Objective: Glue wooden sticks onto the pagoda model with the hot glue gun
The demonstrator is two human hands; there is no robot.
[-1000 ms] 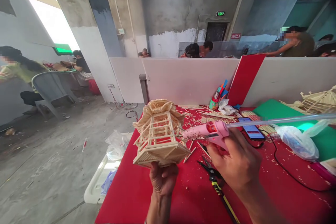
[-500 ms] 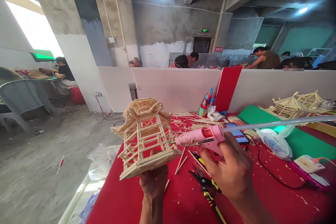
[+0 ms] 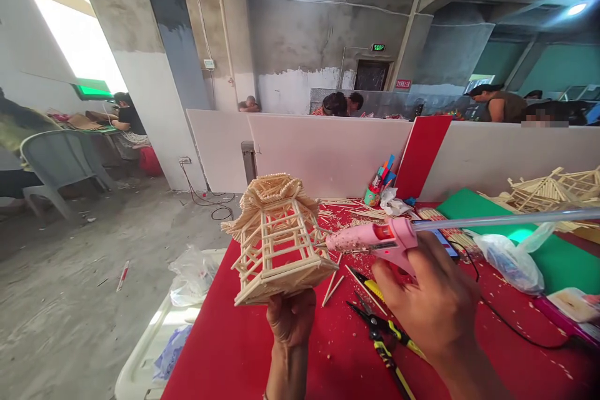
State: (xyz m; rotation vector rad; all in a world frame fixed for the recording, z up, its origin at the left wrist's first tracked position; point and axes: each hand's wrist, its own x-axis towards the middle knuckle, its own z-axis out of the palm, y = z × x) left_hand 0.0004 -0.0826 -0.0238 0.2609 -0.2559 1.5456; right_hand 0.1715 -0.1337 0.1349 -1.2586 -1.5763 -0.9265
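Observation:
My left hand (image 3: 293, 319) supports a small pavilion model (image 3: 281, 231) made of pale wooden sticks, gripping it from below; the base hides some of the fingers. The model is tilted so that part of its underside shows. A pink hot glue gun (image 3: 375, 240) with a long clear glue stick (image 3: 497, 220) coming out of its back is in my right hand (image 3: 431, 294). Its nozzle is at the right side of the model's frame; whether it touches a stick I cannot tell. Yellow-and-black pliers (image 3: 382, 337) lie on the table beneath.
The red table (image 3: 225, 350) carries loose sticks and shavings, a cup of markers (image 3: 374, 194), a plastic bag (image 3: 509, 262) and a phone (image 3: 438, 234). More stick models (image 3: 544, 197) stand at right on a green board (image 3: 464, 206). A white partition (image 3: 328, 150) runs behind; people sit beyond it.
The view has shifted slightly, so the scene sits farther right. The model's base has tipped to show more of its underside. Both hands keep their holds.

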